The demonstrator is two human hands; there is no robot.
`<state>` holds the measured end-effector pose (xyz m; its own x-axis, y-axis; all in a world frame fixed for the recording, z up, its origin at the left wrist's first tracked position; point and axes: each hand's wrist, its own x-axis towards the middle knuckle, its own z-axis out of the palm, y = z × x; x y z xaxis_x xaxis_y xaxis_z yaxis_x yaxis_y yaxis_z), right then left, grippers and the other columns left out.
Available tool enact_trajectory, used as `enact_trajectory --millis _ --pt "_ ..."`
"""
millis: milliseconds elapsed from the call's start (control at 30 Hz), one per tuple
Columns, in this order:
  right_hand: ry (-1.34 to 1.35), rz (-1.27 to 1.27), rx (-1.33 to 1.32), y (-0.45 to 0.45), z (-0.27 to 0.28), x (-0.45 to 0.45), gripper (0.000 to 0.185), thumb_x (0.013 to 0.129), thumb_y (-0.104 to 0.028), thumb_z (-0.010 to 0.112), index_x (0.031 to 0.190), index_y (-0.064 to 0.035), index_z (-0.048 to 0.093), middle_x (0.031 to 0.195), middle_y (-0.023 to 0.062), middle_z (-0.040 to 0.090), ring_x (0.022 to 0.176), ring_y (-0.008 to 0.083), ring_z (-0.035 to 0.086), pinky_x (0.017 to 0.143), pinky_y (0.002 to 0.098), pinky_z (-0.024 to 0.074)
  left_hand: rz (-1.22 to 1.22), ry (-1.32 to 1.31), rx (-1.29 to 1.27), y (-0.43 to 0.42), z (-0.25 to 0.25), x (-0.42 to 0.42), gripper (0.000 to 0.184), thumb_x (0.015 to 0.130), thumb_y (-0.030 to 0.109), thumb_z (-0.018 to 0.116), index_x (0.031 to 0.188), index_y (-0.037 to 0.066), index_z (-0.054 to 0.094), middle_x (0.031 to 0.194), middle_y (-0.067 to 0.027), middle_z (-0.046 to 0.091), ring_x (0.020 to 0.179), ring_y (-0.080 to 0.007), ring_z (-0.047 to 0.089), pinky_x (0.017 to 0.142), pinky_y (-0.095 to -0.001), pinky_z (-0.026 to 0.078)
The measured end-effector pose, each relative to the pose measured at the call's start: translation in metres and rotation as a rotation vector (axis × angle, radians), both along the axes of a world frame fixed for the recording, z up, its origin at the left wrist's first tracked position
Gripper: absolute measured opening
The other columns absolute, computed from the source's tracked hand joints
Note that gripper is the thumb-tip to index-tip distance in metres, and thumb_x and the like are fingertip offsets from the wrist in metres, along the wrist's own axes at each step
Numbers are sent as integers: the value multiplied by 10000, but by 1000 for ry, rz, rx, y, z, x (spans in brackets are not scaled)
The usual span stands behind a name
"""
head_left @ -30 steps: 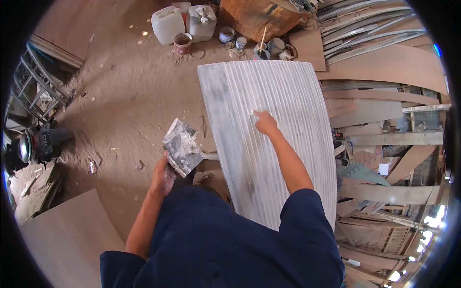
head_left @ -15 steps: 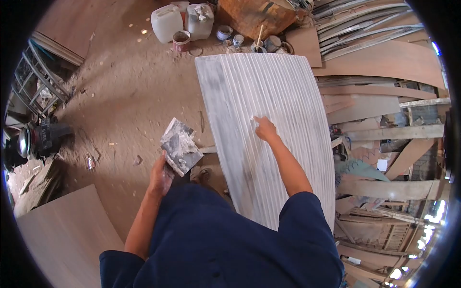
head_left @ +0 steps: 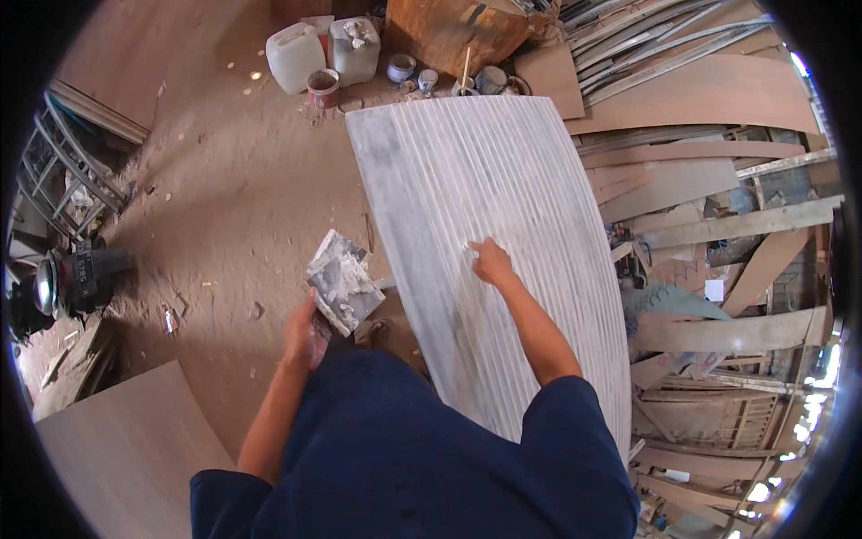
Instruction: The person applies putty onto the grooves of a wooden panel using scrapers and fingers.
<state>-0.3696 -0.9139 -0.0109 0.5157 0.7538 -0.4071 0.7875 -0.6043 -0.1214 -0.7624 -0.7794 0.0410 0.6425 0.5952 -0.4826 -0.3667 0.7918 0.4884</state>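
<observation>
My left hand (head_left: 308, 334) is closed on the lower edge of a small square board (head_left: 321, 269) with white putty (head_left: 352, 277) heaped and smeared across it. To the right stands a large pale panel (head_left: 530, 180) with long grooves, its left strip smooth and grey. My right hand (head_left: 492, 261) is over the panel's grooves left of its middle, index finger forward and the other fingers curled in. A bit of white paste shows at that fingertip, against the panel. Whether anything is inside the curled fingers is hidden.
Beyond the panel's far end are white jerrycans (head_left: 295, 57), a paint pot (head_left: 323, 88) and several small tins (head_left: 401, 67). Wood strips and curved boards (head_left: 718, 232) are piled along the right. A motorcycle (head_left: 76, 277) and a plywood sheet (head_left: 135, 440) are on the left.
My right fingertip has moved a little down along the groove, toward me. The view has shifted slightly. My left hand still holds the putty board in much the same place.
</observation>
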Motion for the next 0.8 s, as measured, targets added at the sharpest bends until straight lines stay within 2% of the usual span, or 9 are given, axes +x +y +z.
enact_trajectory --millis 133,233,433,600,800 --pt "20 -52 70 18 7 2 519 793 -122 558 1298 -242 563 1091 173 529 1009 364 582 856 472 487 -42 1 -17 4 -3 7 452 1001 343 458 1263 -24 495 1222 -110 592 1120 -217 575 978 -361 442" --pt "32 -65 122 52 -1 11 529 786 -101 548 1298 -234 562 1153 197 525 1040 385 574 878 473 485 -66 8 -20 11 -7 8 460 1000 341 458 1280 -23 483 1242 -110 583 1136 -219 566 996 -362 430" --pt "3 -41 153 125 -9 36 561 794 -82 520 1335 -228 530 1209 225 511 1115 400 534 942 456 454 1 87 -59 36 -11 7 484 990 365 475 1289 -15 481 1247 -97 578 1136 -214 563 982 -359 429" --pt "63 -66 108 164 -2 49 567 797 -87 518 1350 -211 518 1215 178 518 1152 357 521 964 440 442 42 110 -54 59 -15 1 520 979 395 490 1303 -11 470 1259 -95 568 1134 -208 561 969 -357 431" --pt "53 -67 111 172 -8 58 570 798 -98 516 1357 -210 513 1182 169 524 1129 346 528 954 430 445 12 109 1 80 -10 12 523 983 403 473 1300 -13 465 1245 -107 573 1122 -222 569 947 -378 452"
